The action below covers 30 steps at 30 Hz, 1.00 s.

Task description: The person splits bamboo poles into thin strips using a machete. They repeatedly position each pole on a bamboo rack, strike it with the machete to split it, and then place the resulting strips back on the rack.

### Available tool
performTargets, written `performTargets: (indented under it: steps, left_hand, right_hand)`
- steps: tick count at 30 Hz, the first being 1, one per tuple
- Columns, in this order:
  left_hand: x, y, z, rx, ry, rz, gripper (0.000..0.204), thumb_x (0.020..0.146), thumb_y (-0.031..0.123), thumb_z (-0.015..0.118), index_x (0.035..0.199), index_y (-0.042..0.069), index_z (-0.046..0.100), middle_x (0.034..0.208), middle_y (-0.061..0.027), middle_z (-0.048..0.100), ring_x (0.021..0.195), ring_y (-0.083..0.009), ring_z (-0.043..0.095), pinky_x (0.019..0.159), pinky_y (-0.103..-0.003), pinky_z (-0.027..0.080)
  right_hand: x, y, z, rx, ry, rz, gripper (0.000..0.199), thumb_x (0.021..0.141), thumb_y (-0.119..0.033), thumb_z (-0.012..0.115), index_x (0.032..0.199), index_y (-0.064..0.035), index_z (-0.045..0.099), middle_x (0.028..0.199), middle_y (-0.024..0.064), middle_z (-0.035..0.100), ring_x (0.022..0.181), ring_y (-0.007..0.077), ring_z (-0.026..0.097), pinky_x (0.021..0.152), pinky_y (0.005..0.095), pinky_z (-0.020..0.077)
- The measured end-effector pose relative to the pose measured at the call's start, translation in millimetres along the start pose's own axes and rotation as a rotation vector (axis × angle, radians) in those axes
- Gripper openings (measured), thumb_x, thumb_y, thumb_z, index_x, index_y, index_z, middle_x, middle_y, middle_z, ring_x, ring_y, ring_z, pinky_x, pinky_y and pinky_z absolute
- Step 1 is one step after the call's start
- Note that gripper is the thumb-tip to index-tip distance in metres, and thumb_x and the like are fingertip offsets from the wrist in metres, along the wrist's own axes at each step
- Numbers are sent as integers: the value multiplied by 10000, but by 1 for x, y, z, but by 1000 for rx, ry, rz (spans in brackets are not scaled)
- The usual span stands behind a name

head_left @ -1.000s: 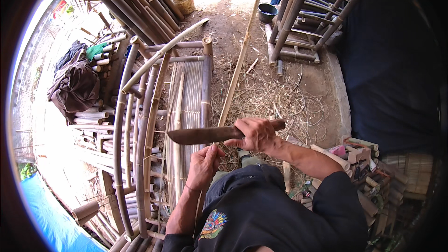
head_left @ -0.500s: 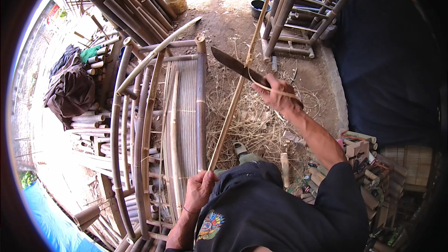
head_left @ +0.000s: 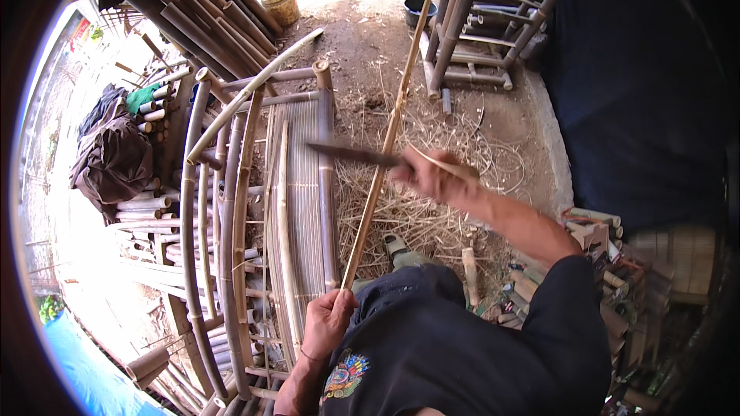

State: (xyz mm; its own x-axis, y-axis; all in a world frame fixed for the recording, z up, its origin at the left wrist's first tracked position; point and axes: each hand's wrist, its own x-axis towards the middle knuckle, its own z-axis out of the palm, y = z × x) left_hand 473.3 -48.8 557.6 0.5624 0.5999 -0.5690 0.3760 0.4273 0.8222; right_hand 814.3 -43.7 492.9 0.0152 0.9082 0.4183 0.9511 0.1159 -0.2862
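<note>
The ground (head_left: 362,54) is of brown bare earth. On it many thin, curled shavings (head_left: 420,219) lie in a loose heap, and also a short pale piece of bamboo (head_left: 469,268). Farther away, a yellowish bucket (head_left: 280,4) stands upright, and a dark basin (head_left: 418,11) is placed just beside a bamboo rack (head_left: 472,77). At the left there is a bamboo bench (head_left: 327,185). Lengthwise on its slatted seat (head_left: 304,216) lies a pale, long strip (head_left: 284,208).

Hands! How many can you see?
2: the left hand, low down, gripping the bamboo strip; and the right hand, higher up, holding the knife.
</note>
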Motion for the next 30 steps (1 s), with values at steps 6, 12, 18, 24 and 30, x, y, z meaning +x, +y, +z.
performTargets:
  steps: [6,12,18,24,30]
  left_hand:
    - [-3,-6,1,-54,-66,-54,381,1000,330,541,776,34,624,571,94,439,493,-9,362,443,-203,252]
    - [-9,-7,-13,-73,-46,-84,394,992,365,552,785,34,612,564,84,434,469,-12,346,425,-203,244]
    - [-15,-12,-11,-176,-89,-138,370,984,350,574,780,45,622,580,90,445,496,-10,360,444,-196,251]
    - [-4,-18,-13,59,5,-28,385,994,357,552,901,1,665,585,92,440,514,-16,367,463,-192,274]
    - [12,-31,-9,377,316,321,285,947,237,623,1044,-27,666,743,-42,599,633,-95,532,576,-242,422]
  right_hand:
    - [14,67,-7,-217,-6,217,585,957,-653,320,813,-116,506,523,-30,424,370,66,341,264,250,314]
    - [27,-1,-14,240,34,231,574,994,-588,273,789,-114,522,487,-19,390,353,74,333,250,248,287]
    - [23,89,-7,-189,-133,491,612,984,-622,268,847,-78,511,510,-33,398,392,60,342,273,241,248]
    - [34,54,-24,884,138,816,628,901,-668,494,847,-48,583,524,-12,469,413,94,485,409,258,412]
    - [30,-8,-11,1530,-25,778,918,801,-597,698,1283,139,438,571,-37,484,488,68,523,452,231,475]
